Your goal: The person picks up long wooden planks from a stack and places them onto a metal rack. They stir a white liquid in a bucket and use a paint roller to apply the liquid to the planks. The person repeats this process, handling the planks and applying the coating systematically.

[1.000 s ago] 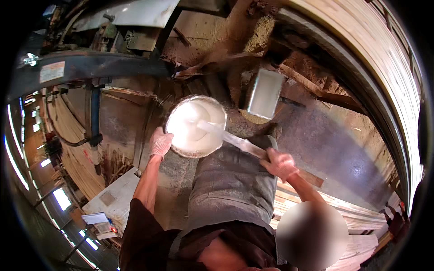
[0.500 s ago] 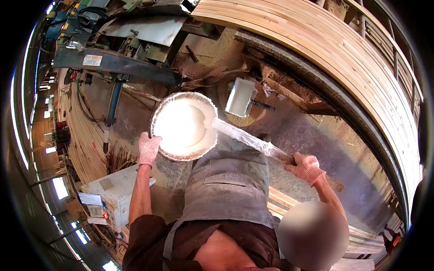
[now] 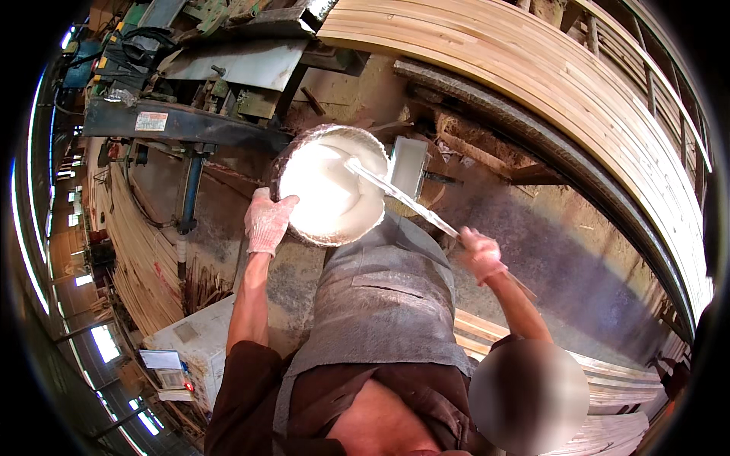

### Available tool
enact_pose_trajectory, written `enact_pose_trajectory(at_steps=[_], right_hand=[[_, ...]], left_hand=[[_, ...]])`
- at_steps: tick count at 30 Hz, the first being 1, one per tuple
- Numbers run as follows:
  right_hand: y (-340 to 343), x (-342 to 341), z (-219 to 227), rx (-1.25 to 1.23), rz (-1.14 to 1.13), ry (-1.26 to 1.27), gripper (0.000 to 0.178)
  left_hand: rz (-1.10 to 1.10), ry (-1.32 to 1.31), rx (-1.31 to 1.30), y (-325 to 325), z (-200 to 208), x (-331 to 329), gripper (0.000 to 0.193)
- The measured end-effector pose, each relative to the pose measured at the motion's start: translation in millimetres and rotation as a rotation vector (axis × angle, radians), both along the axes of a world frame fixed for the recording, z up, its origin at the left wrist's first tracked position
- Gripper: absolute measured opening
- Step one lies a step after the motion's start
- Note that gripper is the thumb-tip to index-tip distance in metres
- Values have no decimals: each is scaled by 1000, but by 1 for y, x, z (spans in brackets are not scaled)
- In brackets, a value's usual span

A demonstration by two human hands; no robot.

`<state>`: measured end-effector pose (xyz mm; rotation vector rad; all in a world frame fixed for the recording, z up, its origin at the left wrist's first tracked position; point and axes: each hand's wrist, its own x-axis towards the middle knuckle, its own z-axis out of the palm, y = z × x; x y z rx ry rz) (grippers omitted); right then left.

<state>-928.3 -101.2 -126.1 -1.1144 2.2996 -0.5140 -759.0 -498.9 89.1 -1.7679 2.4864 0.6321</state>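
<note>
My left hand [image 3: 268, 220], in a pale knit glove, grips the near left rim of a round bucket [image 3: 369, 146]. Thick white paste [image 3: 318, 194] coats the inside, and crusted white residue rings the edge. The bucket tilts, with its mouth facing up toward me. My right hand [image 3: 481, 253], gloved too, is closed round a long flat wooden stick [image 3: 414, 204] smeared white. Its far end rests in the paste, while its bare end pokes out behind my hand. Just beyond the bucket's right side stands a rectangular container [image 3: 411, 143], partly hidden, with a dark handle [image 3: 442, 178] sticking out.
Long pale boards [image 3: 494, 42] lie stacked along a dark metal edge, from far middle round to the right. Machinery with a blue-grey beam [image 3: 190, 128] occupies the far left. Wood strips [image 3: 137, 243] and a whitish box [image 3: 190, 334] are at left. More planks [image 3: 479, 330] lie near right.
The bucket has shifted right and away from me and tilted more, now covering part of the rectangular container. My right hand has moved left and farther away, pushing the stick's end deeper into the bucket.
</note>
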Motion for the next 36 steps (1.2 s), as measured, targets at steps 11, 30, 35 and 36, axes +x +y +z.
enact_pose_trajectory(at_steps=[11, 30, 35, 36], right_hand=[[45, 13, 72, 89, -35, -19, 17], [-118, 64, 76, -218, 198, -268, 33], [-126, 59, 67, -318, 163, -293, 31], [-128, 58, 70, -309, 167, -309, 32]], left_hand=[[-87, -10, -57, 40, 13, -13, 61], [-238, -46, -244, 124, 11, -64, 72], [-294, -74, -251, 132, -1, -66, 76], [-289, -80, -231, 133, -2, -65, 75]])
